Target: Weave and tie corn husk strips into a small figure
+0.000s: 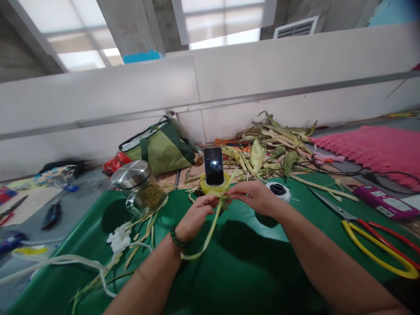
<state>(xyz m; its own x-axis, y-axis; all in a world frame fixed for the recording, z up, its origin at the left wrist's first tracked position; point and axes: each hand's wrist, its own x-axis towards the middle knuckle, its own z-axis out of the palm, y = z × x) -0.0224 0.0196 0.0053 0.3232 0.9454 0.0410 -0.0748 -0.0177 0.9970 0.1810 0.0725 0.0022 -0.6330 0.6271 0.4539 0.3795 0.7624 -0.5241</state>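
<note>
Over the green mat (256,271), both hands meet at a pale green corn husk strip (211,232). My left hand (196,216) is closed, pinching the strip near a small knotted or bundled spot. From the other side, my right hand (254,197) grips the same husk with thumb and fingertips pressed together. The strip's long tail hangs down in a curve toward the left forearm, and a short end sticks up. Fingers partly hide the join. Just behind the hands, a phone (214,168) leans upright on a yellow stand (206,187). A spool of white thread (278,191) lies beyond the right wrist.
Large scissors (377,249) with red and yellow handles lie at right, near a purple box (387,202). A lidded glass jar (144,197) stands left. Behind are a heap of corn husks (272,144), a green bag (160,148) and pink fabric (377,148). White cord (72,261) trails left.
</note>
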